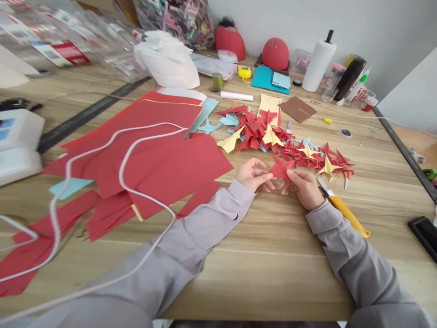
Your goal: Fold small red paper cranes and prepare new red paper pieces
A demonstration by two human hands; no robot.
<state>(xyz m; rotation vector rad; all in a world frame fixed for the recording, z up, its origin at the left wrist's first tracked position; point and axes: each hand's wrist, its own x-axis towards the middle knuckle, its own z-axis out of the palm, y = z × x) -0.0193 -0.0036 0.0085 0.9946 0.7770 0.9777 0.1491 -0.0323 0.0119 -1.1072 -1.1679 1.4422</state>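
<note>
Between my hands, just above the wooden table [259,273], is a piece of folded red paper [281,168]. My left hand [253,175] pinches its left corner between thumb and fingers. On the other side my right hand [305,186] grips the right edge, thumb on top. Right behind them lies a heap of folded paper shapes [254,130], mostly red with some yellow and light blue. A second cluster of small folded red pieces [307,157] spreads behind my right hand. By my right wrist rests a yellow-handled cutter [348,216].
Red paper sheets [177,168] cover the left, with a white cable [121,175] across them. A brown paper square [298,109], yellow tape measure [244,72], white bottle [319,66] and red domes stand toward the wall. A black phone [423,234] lies right.
</note>
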